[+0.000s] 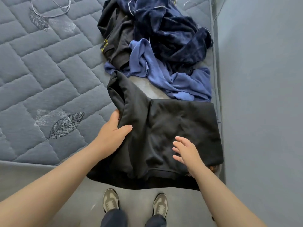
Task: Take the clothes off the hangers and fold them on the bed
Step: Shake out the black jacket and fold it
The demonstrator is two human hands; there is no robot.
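A black garment (172,125) lies partly folded on the near edge of the bed (49,76), its lower hem hanging over the side. My left hand (113,130) grips its left fold, thumb on top and fingers tucked under the cloth. My right hand (185,151) hovers flat over the garment's lower right part, fingers spread and straight. Behind it lies a heap of unfolded clothes: a light blue piece (164,74), a dark navy velvety one (172,30) and a black one with yellow print (114,35).
A thin wire hanger (52,9) lies on the quilted mattress at the far left. A grey wall (262,95) runs along the right side of the bed. My two shoes (136,203) stand on the grey floor below the bed edge.
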